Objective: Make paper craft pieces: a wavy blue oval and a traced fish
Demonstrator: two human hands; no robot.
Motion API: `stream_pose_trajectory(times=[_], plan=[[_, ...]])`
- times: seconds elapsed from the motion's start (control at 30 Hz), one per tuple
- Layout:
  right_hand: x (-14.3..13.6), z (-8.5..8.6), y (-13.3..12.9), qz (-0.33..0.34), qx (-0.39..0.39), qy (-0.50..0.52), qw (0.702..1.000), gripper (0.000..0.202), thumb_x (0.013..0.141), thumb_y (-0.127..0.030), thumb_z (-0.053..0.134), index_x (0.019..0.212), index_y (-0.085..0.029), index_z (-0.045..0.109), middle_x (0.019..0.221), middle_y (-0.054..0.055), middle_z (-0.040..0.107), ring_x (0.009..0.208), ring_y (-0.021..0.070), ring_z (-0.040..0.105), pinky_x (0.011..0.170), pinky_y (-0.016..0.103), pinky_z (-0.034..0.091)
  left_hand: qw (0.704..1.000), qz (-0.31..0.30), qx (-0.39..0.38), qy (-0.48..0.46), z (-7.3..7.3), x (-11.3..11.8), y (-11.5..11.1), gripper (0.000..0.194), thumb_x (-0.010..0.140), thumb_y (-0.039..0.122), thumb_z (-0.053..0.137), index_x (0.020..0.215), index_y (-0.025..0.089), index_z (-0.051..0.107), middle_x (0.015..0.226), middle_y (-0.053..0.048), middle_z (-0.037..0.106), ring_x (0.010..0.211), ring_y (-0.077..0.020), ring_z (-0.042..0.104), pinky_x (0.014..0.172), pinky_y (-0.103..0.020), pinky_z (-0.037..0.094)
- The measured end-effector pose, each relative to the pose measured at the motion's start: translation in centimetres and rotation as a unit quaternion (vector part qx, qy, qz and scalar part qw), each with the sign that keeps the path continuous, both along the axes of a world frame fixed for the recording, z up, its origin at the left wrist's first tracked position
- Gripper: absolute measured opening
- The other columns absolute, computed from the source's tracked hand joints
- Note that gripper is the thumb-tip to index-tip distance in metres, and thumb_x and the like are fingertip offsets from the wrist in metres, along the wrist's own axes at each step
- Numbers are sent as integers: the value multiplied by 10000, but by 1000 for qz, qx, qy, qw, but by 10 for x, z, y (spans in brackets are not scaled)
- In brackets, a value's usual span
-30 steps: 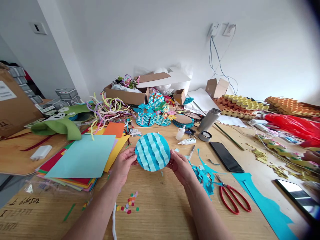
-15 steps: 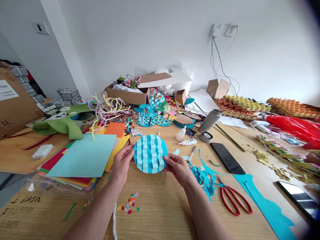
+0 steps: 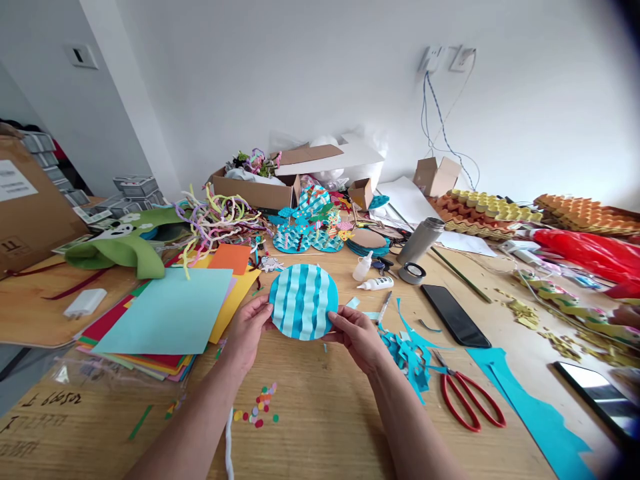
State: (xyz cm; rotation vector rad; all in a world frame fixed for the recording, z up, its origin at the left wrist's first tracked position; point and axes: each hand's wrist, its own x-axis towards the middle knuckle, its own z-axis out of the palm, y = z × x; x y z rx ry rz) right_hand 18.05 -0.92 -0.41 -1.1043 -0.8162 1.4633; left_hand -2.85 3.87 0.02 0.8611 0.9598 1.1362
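Observation:
Between my hands is a round blue paper disc point(image 3: 304, 302) with wavy pale-blue strips across its face, tilted toward me above the table. My left hand point(image 3: 251, 327) pinches its left edge between thumb and fingers. At the lower right edge, my right hand point(image 3: 356, 333) grips it with the thumb on the front; the fingers behind are partly hidden. Small coloured paper dots point(image 3: 260, 408) lie on the wood below the disc. Blue paper scraps point(image 3: 410, 360) are heaped just right of my right hand.
Red-handled scissors point(image 3: 470, 400) and a black phone point(image 3: 455, 316) lie to the right. Glue bottles point(image 3: 376, 284) and a metal flask point(image 3: 421, 241) stand or lie beyond. Coloured paper sheets point(image 3: 165, 313) are stacked at left, with pipe cleaners point(image 3: 220, 217) behind. Another person's hand shows at the far right edge.
The disc has risen slightly and turned a little in my hands, its strips now leaning to the right. My left hand has shifted slightly right with it.

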Motion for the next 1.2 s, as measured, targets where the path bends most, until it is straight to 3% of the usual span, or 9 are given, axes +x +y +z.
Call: stream_pose_trajectory(times=[0.33,0.57,0.87,1.03,1.2], plan=[[-1,2,-1,4,5,-20,1000,350,630,-478,784,744,-170,661,690,15,689,585,155,638,601,296,533,999,38,-5,-2,2,1,0,458,559,376,787,955,156,720,887,-69,723,782,-207,636,618,-274,466],[-1,3,-2,40,-3,-30,999,349,674,-492,748,714,-159,650,649,24,683,555,130,621,541,242,498,995,96,-9,-25,0,0,3,502,495,391,830,928,162,720,840,-42,719,757,-166,622,633,-252,464],[1,4,-3,46,4,-25,999,328,718,-469,723,710,-162,608,579,30,675,467,106,584,430,186,422,994,109,-8,-32,0,0,2,430,508,389,827,863,171,720,734,7,691,649,-120,582,572,-220,436],[1,1,-2,40,-4,26,999,286,705,-403,754,703,-165,596,554,28,675,463,111,606,437,178,447,995,80,-15,-59,3,0,3,405,608,410,776,906,150,691,789,-31,708,660,-140,610,574,-236,458],[-4,-1,0,11,0,86,996,275,658,-301,805,824,-154,642,724,48,724,656,161,701,610,231,553,995,-36,-31,-92,8,-1,0,419,741,376,629,1082,133,610,883,-104,715,715,-194,658,564,-280,495]])
